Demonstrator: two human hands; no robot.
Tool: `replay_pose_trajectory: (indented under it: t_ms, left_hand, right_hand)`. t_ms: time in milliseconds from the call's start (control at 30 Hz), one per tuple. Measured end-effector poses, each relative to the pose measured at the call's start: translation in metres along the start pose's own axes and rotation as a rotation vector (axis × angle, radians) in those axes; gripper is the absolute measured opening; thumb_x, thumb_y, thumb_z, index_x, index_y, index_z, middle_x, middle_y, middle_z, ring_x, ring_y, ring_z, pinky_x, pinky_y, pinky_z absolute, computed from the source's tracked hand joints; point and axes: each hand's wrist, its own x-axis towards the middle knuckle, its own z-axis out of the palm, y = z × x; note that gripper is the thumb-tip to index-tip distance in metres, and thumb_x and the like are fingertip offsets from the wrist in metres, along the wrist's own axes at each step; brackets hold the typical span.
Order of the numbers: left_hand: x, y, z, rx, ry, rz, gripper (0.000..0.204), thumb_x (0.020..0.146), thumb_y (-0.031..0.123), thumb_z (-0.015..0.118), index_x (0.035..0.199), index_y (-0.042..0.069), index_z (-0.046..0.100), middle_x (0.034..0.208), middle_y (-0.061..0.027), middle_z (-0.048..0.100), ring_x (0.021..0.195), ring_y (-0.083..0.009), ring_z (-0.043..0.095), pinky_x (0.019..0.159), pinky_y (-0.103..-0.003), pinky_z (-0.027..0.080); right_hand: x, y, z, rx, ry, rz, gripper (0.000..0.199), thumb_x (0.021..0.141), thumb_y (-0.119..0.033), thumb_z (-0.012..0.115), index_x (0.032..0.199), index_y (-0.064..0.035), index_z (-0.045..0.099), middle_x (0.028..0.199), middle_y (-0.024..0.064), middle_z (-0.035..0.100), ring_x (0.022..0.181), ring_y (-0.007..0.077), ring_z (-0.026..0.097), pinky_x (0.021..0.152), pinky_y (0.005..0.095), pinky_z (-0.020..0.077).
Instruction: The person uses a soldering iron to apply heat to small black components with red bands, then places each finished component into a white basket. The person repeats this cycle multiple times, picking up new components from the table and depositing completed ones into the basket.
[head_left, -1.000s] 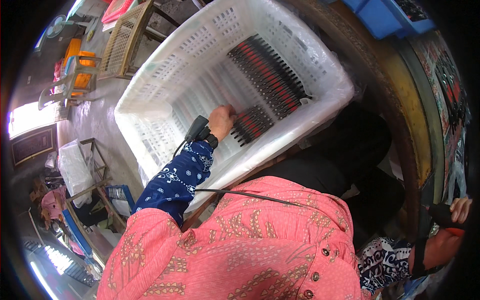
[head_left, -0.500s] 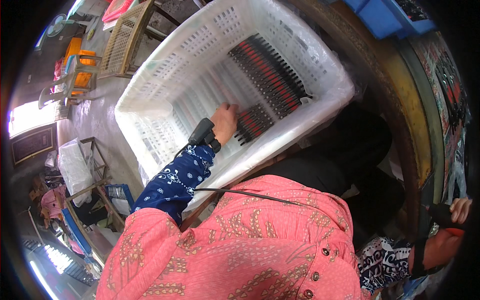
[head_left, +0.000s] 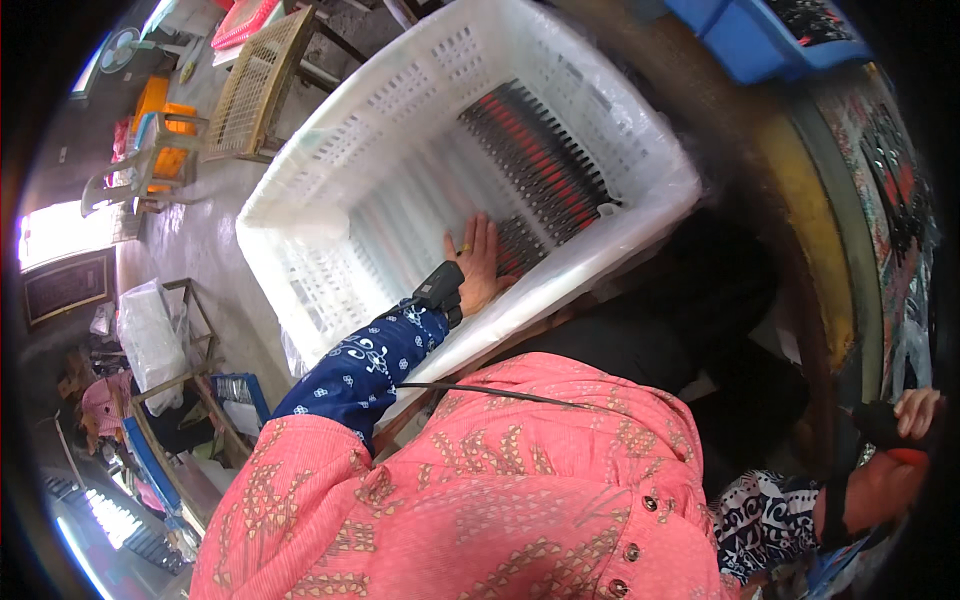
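Note:
A white perforated plastic crate (head_left: 380, 110), lined with clear plastic film, stands in front of me. Along its right side lies a long row of slim black-and-red pieces (head_left: 540, 155), packed side by side; their exact kind is too small to tell. My left hand (head_left: 481, 262) reaches inside, fingers stretched out flat against a shorter row of the same pieces (head_left: 520, 240), holding nothing. A ring and a black wrist device are on it. At the far right edge, my right hand (head_left: 914, 413) has curled fingers; whatever they hold is hidden.
More black-and-red pieces (head_left: 893, 185) lie on a patterned surface at the right. A blue bin (head_left: 745, 45) with small dark parts stands at the upper right. Wooden frames (head_left: 245, 90), a chair (head_left: 110, 185) and a plastic-wrapped bundle (head_left: 152, 335) are at the left.
My left hand has drawn nearer to me inside the crate, and its bent fingers have straightened out over the shorter row. The right hand has barely moved.

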Motion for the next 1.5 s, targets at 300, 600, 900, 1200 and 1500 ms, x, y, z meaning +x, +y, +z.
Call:
replay_pose_trajectory:
  t_ms: [300,600,900,1200,1500]
  left_hand:
    - [0.043,-0.008,-0.069,-0.151,-0.011,0.019,0.076,0.082,0.043,0.057,0.14,0.003,0.028,0.141,-0.0209,0.035,0.128,-0.036,0.037,0.09,-0.064,0.034]
    - [0.089,0.091,-0.287,-0.507,0.537,0.518,0.022,0.078,0.005,0.064,0.1,0.003,0.061,0.084,-0.013,0.062,0.071,-0.0293,0.061,0.061,-0.035,0.049]
    - [0.149,0.236,-0.36,-0.417,0.705,0.857,0.015,0.076,0.006,0.064,0.091,0.007,0.064,0.082,-0.0104,0.061,0.072,-0.0295,0.061,0.061,-0.036,0.049]
    - [0.234,0.325,-0.359,-0.387,0.69,0.922,0.009,0.077,0.012,0.063,0.084,0.007,0.06,0.083,-0.0111,0.056,0.083,-0.0308,0.057,0.07,-0.041,0.046]
    - [0.258,0.358,-0.357,-0.216,0.669,0.859,0.017,0.076,0.017,0.065,0.089,0.008,0.06,0.087,-0.0105,0.057,0.086,-0.0308,0.055,0.074,-0.042,0.044]
  right_hand:
    - [0.001,-0.004,0.13,0.081,0.232,-0.167,0.043,0.078,-0.031,0.068,0.101,-0.0014,0.047,0.064,0.003,0.046,0.056,0.014,0.049,0.057,0.0276,0.041]
    - [-0.012,0.0,0.117,0.143,0.331,-0.254,0.049,0.08,-0.043,0.069,0.094,-0.0029,0.046,0.064,0.003,0.047,0.055,0.0139,0.049,0.057,0.0295,0.0439]
    - [-0.02,-0.01,0.095,0.291,0.382,-0.35,0.036,0.082,-0.024,0.068,0.094,0.0,0.044,0.063,0.006,0.048,0.055,0.0151,0.049,0.058,0.0296,0.0447]
    - [-0.012,-0.017,0.083,0.19,0.401,-0.279,0.047,0.08,-0.044,0.068,0.093,-0.0057,0.044,0.063,0.0019,0.046,0.053,0.0129,0.048,0.056,0.0283,0.0425]
    - [-0.008,-0.026,0.076,0.156,0.442,-0.219,0.048,0.079,-0.043,0.069,0.092,-0.0054,0.043,0.062,0.002,0.046,0.053,0.0129,0.048,0.056,0.0285,0.043]
